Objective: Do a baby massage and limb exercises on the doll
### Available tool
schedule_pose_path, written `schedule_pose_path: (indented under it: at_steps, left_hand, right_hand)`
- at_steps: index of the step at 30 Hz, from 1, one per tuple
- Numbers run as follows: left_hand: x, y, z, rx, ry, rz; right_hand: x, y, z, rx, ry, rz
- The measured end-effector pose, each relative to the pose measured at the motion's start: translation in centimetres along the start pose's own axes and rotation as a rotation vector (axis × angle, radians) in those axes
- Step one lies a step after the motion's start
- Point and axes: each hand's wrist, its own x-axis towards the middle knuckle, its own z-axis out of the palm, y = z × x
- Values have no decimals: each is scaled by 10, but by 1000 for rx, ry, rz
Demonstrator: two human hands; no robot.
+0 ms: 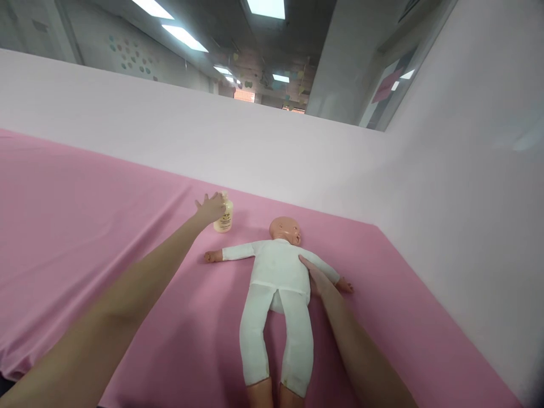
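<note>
A baby doll (278, 272) in a white suit lies on its back on the pink sheet (106, 226), arms spread, head turned to the right. My right hand (314, 277) rests flat against the doll's side, under its arm, fingers stretched out. My left hand (209, 208) reaches far forward to a small cream bottle (224, 216) standing upright beyond the doll's other arm. Its fingers are spread and touch the bottle's top and left side without wrapping it.
Pale pink partition walls (446, 198) close the surface at the back and on the right. The sheet stretches far to the left with a few folds. Ceiling lights (182, 35) show above the partition.
</note>
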Motion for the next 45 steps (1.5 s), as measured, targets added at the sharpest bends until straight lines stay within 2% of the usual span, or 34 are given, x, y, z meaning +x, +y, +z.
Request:
schedule_pose_path:
  at_steps: [2, 4, 5, 6, 7, 8, 10, 12, 14, 16, 18, 21, 23, 27, 29, 31, 33, 37, 41, 45]
  left_hand:
    - [-6, 5, 14, 17, 30, -29]
    - [-14, 16, 31, 52, 79, -20]
    - [-19, 25, 40, 72, 89, 4]
    - [-24, 35, 50, 88, 57, 55]
    - [-29, 46, 61, 104, 3, 103]
    - [-33, 59, 73, 115, -56, 149]
    - [-41, 85, 97, 119, -125, 215]
    - [-47, 111, 119, 45, -172, 252]
    - [-49, 133, 135, -50, -243, 315]
    - [-48, 148, 145, -116, -302, 368]
    - [-44, 156, 151, -148, -331, 351]
    - [-36, 156, 157, -192, -309, 279]
    - [-30, 150, 161, -224, -262, 279]
    - [-25, 131, 172, -295, -140, 253]
    - [-25, 121, 178, -354, -79, 206]
    - [-26, 112, 184, -409, -36, 227]
    - [-24, 105, 188, -474, -6, 287]
    - [-15, 98, 195, -647, 29, 355]
    - [-9, 93, 201, -711, 30, 369]
    - [-8, 89, 207, -731, 48, 364]
  right_hand:
    - [-5, -9, -9, -83, -95, 148]
    - [-10, -22, -25, -225, -264, 225]
    - [-12, -29, -34, -264, -306, 261]
    - [-12, -35, -43, -311, -348, 307]
    - [-13, -41, -50, -413, -463, 389]
    - [-12, -46, -55, -444, -539, 373]
    - [-9, -49, -56, -355, -632, 256]
    - [-4, -45, -44, -155, -615, 41]
    - [1, -35, -24, -37, -519, -82]
    - [6, -22, -3, -46, -391, -171]
    - [11, -10, 12, -69, -282, -239]
    - [16, 2, 20, -144, -252, -265]
    - [23, 6, 21, -178, -195, -311]
    - [49, 10, 32, -279, 61, -559]
    - [67, 6, 44, -412, 143, -694]
    - [87, -2, 54, -573, 186, -765]
    - [106, -12, 61, -677, 150, -742]
    - [131, -21, 61, -692, 36, -755]
    - [142, -17, 51, -705, -19, -817]
    - [149, -13, 43, -625, -13, -729]
